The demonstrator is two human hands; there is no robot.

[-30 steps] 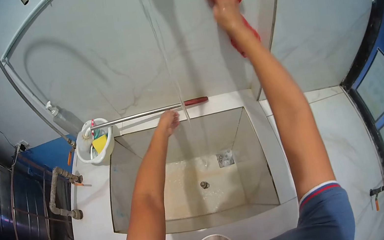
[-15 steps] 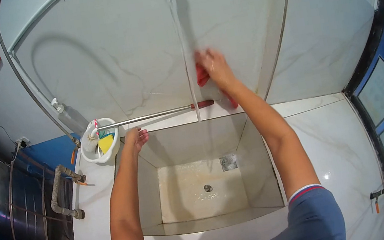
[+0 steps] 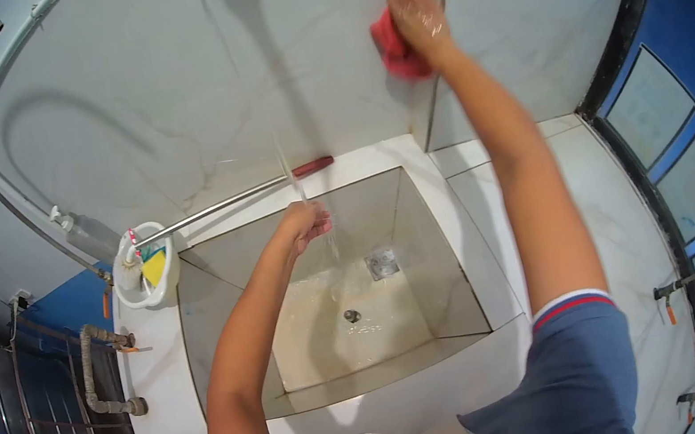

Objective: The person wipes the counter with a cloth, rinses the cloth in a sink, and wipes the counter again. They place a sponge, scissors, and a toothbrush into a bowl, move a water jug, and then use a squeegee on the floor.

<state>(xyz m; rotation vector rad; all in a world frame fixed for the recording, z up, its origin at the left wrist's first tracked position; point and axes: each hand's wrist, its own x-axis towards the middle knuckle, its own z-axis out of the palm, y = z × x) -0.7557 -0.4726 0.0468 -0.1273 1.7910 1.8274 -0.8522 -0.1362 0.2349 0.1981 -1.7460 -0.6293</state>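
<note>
My right hand [image 3: 425, 24], wet and a little blurred, holds a bunched red cloth [image 3: 401, 49] against the tiled wall, up and to the right of the sink. My left hand [image 3: 309, 221] is over the back of the tiled sink [image 3: 443, 283], loosely cupped with nothing visible in it. A thin stream of water [image 3: 290, 167] falls onto that hand and drips past it into the basin. Just behind the left hand, a long metal rod with a red handle [image 3: 313, 167] lies along the back ledge, its other end on a white basket [image 3: 169, 284].
In the basket are a yellow sponge [image 3: 155, 268] and a brush. A clear pump bottle [image 3: 75, 226] stands behind it. Pipes with a valve [image 3: 115, 404] rise from the left counter. A drain [image 3: 351, 315] and a square metal plate [image 3: 382, 262] are on the sink floor.
My right hand has moved up and right along the wall with the red cloth. My left hand has shifted right, from beside the basket into the falling water. The view has turned right.
</note>
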